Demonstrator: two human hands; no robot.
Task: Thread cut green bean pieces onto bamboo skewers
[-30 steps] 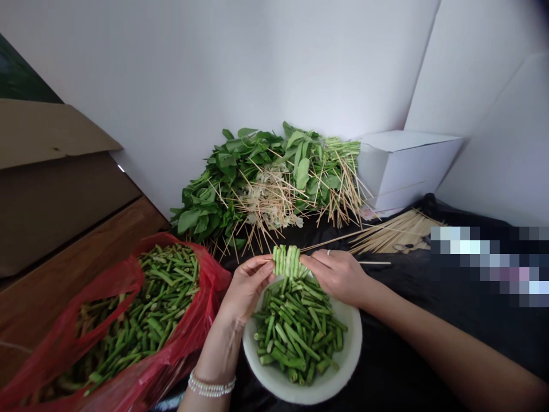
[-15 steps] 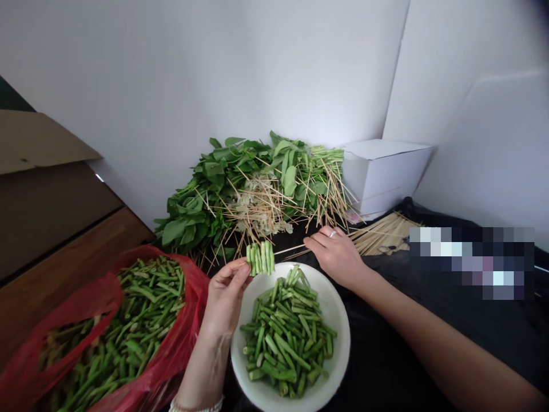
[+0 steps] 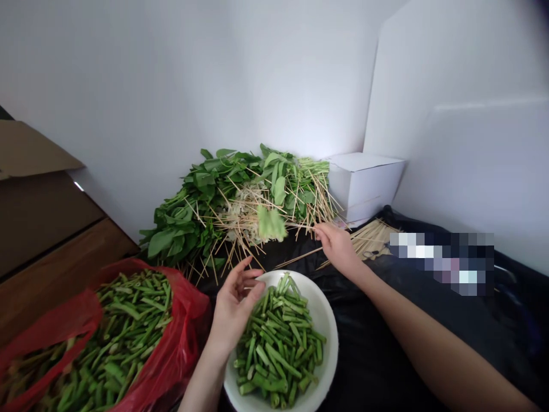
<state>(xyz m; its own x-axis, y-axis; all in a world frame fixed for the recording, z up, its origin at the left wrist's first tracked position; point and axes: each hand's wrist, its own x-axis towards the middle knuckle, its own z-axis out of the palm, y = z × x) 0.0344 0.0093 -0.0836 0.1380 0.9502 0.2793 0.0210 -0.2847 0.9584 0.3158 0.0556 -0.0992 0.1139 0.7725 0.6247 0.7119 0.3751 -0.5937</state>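
My right hand [image 3: 337, 247] pinches the bare end of a bamboo skewer [image 3: 300, 226]. On the skewer's far end sits a row of green bean pieces [image 3: 271, 223], blurred by motion, above the pile of skewers. My left hand [image 3: 240, 303] holds nothing; its fingers are apart and curled over the rim of a white bowl [image 3: 329, 349]. Cut green bean pieces [image 3: 283, 343] fill that bowl.
On the left a red plastic bag [image 3: 189, 320] holds more cut beans. Leafy greens [image 3: 171, 223] and skewered food lie along the wall, beside a white box [image 3: 373, 183]. Loose bamboo skewers [image 3: 371, 240] lie at the right on black sheeting [image 3: 364, 343]. A cardboard box [image 3: 38, 200] stands far left.
The left hand has let go of the skewered beans and dropped slightly. The right hand now holds the skewer, its beans farther away over the pile. The view has shifted a little.
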